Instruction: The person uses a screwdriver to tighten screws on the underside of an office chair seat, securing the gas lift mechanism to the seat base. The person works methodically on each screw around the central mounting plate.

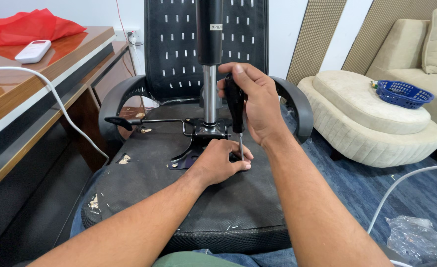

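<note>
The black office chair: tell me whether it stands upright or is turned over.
Turned over. The black office chair's seat underside faces up, with the metal mechanism plate and chrome gas-lift column rising from it.

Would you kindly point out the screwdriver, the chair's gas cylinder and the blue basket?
screwdriver (235, 101): head view, on its black handle in the right hand.
gas cylinder (209, 94): head view, on its shiny metal shaft.
blue basket (404, 93): head view, on its front wall.

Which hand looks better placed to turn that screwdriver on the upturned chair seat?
The right hand, probably. It already grips the black handle of the screwdriver, which stands upright with its shaft pointing down at the metal plate. The left hand rests on the seat by the tip.
</note>
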